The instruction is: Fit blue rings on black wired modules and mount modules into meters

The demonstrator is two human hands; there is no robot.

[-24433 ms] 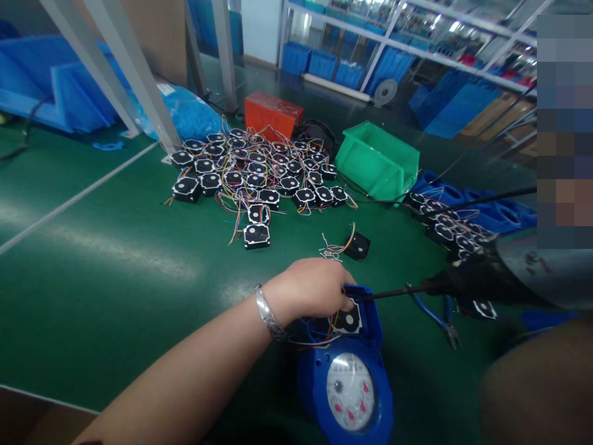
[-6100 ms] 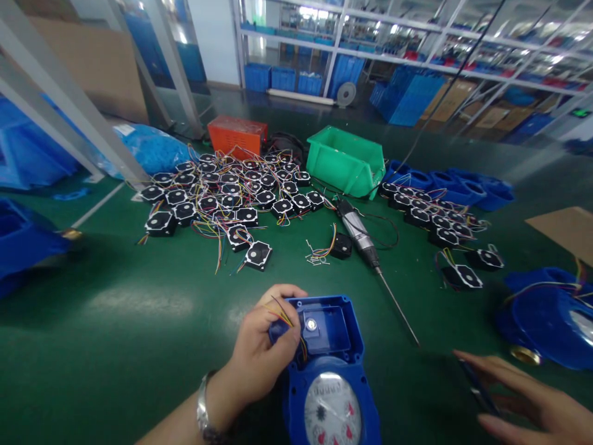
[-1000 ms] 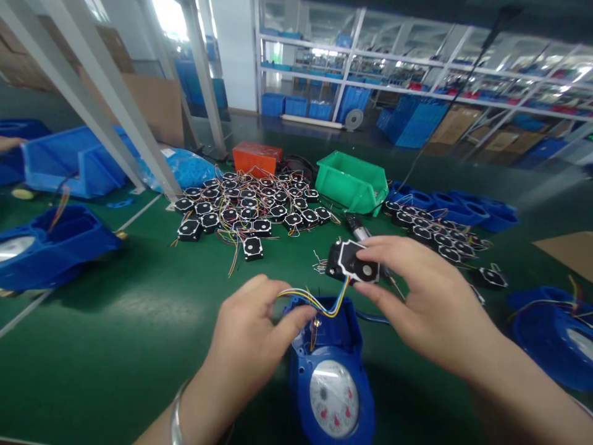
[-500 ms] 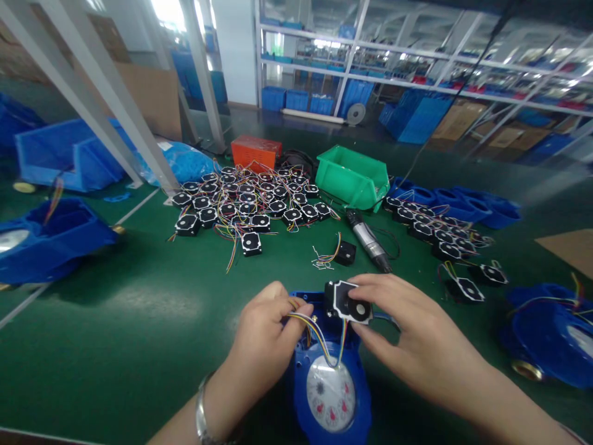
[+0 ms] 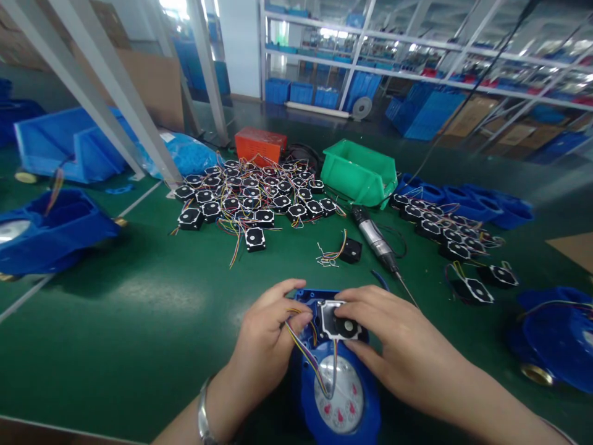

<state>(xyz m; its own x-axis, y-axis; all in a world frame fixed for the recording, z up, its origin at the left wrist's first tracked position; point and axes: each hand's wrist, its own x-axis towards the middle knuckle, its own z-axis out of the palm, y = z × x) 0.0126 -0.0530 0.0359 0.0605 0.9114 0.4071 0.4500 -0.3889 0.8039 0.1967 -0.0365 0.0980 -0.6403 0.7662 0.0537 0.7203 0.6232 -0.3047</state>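
at the near middle of the green worktop, left hand: the left hand reaches in from the near left, back upward, a silver bracelet at its wrist; one finger stretches toward the housing's far left corner, while thumb and another finger pinch narrowly on the wires.
right hand: the right hand comes from the near right, fingers bent over the top, thumb on the near side, gripping the black module.
module: squarish, with a white rim and a round black boss with a silver centre; held face up at the compartment; whether it touches the bottom cannot be told.
wires: several colours, leaving the module's near side, looping over the dial and back up to the left fingers.
water meter: the blue water meter lies with its compartment far and its dial near, small red pointers on a white face.
just beyond: a loose black unit beside small screws; to its right, an electric screwdriver.
farther off: a crowd of similar modules left of a green bin.
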